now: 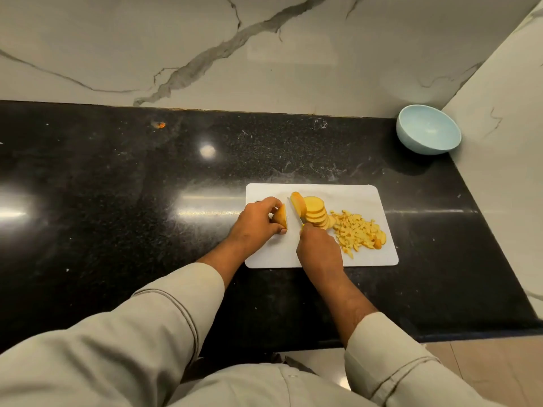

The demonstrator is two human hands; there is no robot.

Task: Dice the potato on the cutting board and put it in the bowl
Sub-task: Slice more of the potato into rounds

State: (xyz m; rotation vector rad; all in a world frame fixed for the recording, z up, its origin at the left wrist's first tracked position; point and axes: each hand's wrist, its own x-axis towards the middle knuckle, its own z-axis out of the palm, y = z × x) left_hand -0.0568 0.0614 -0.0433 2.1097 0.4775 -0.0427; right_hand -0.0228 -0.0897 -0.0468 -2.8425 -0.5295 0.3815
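Note:
A white cutting board (pixel 361 254) lies on the black counter. My left hand (pixel 255 223) grips the uncut end piece of the potato (pixel 280 217) at the board's left. My right hand (pixel 318 248) grips a knife (pixel 296 214) by its yellow-green handle, the blade standing between the end piece and a leaning row of round potato slices (pixel 313 211). A heap of diced potato (pixel 357 230) lies at the board's right. The light blue bowl (pixel 427 133) stands in the far right corner, with nothing visible in it.
The black stone counter (pixel 132 201) stretches far to the left of the board. Marble walls rise behind and along the right side, next to the bowl. The counter's front edge runs just below my forearms.

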